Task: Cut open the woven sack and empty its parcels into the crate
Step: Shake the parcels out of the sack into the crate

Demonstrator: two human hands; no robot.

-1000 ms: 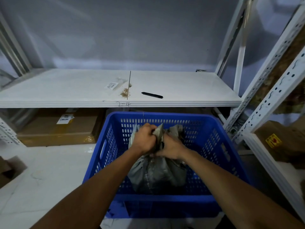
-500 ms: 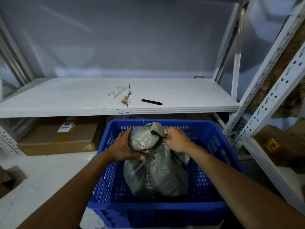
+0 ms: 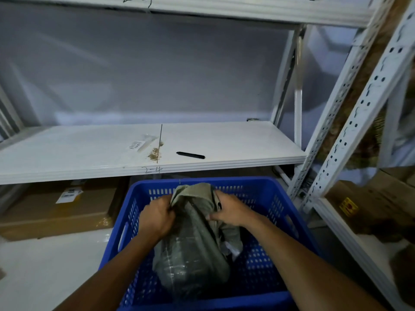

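Note:
A grey-green woven sack [image 3: 193, 263] stands upright inside the blue slotted plastic crate [image 3: 276, 198] on the floor. My left hand [image 3: 157, 217] grips the sack's gathered top on its left side. My right hand [image 3: 229, 212] grips the fabric on the right side of the top. A bit of white parcel [image 3: 231, 249] shows at the sack's right flank. On the white shelf behind the crate lies a black cutter [image 3: 190, 155].
The white shelf [image 3: 235, 140] carries a barcode label [image 3: 137, 145] and a brown stain. A cardboard box [image 3: 58, 209] sits under the shelf to the left. Perforated white rack posts [image 3: 350, 122] and more boxes [image 3: 370, 205] stand to the right.
The view has tilted up, showing the upper shelf. My left hand moved from the sack's side up onto its top fabric; my right hand shifted lower on the right side.

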